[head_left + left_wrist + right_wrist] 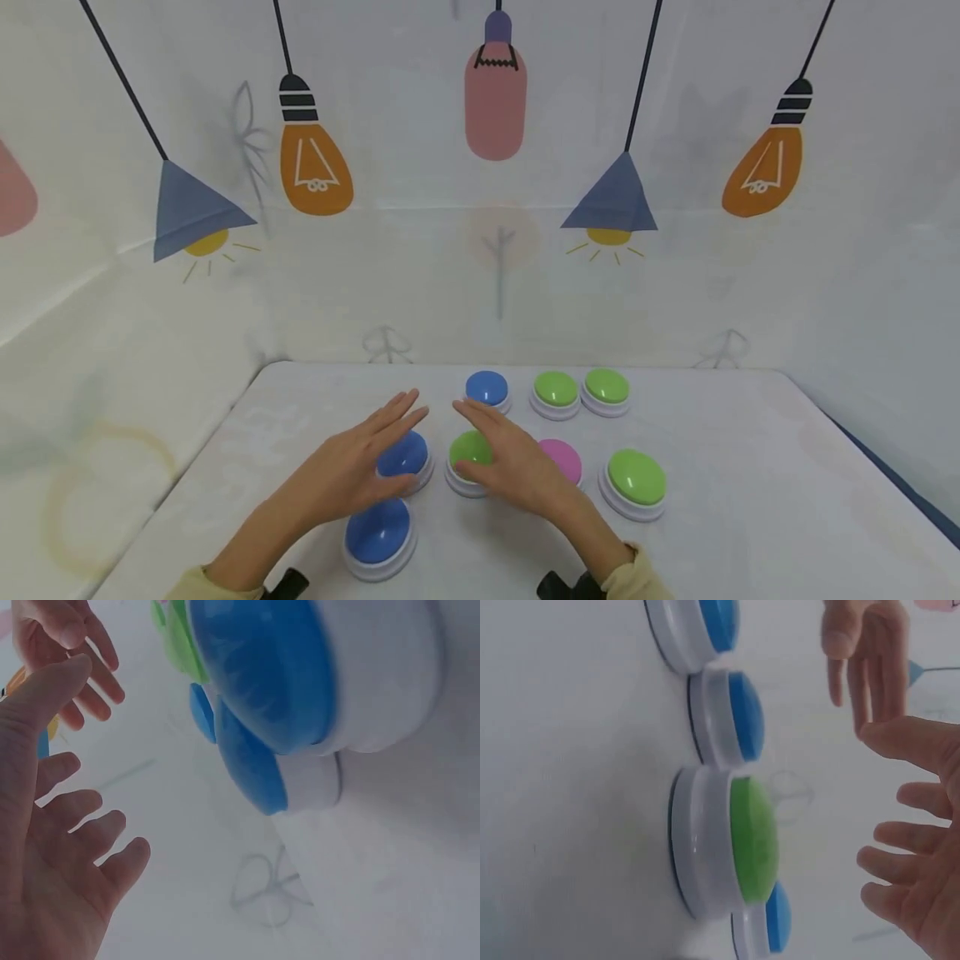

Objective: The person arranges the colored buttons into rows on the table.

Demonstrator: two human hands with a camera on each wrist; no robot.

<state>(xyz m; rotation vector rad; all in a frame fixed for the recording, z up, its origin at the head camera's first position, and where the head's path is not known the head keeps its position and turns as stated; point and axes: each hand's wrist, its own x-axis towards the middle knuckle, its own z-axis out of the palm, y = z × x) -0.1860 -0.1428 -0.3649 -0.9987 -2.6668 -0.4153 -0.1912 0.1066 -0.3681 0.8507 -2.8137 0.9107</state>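
Both hands hang over a white table among push buttons with domed coloured tops and white bases. My left hand (352, 468), fingers extended, overlaps the middle blue button (402, 452) in the head view; a nearer blue button (377, 532) sits below it. Opposite, my right hand (521, 467) reaches over a green button (468, 448) and partly hides a pink button (562, 459). In the left wrist view, the left palm (60, 892) holds nothing and stands apart from the buttons. The right wrist view shows the right fingers (892, 866) spread beside the green button (754, 840), gripping nothing.
Along the back stand a blue button (487, 386) and two green ones, a left one (556, 388) and a right one (607, 385). Another green button (637, 477) is to the right. Behind the table (780, 467) hangs a white cloth (420, 275) printed with lamps.
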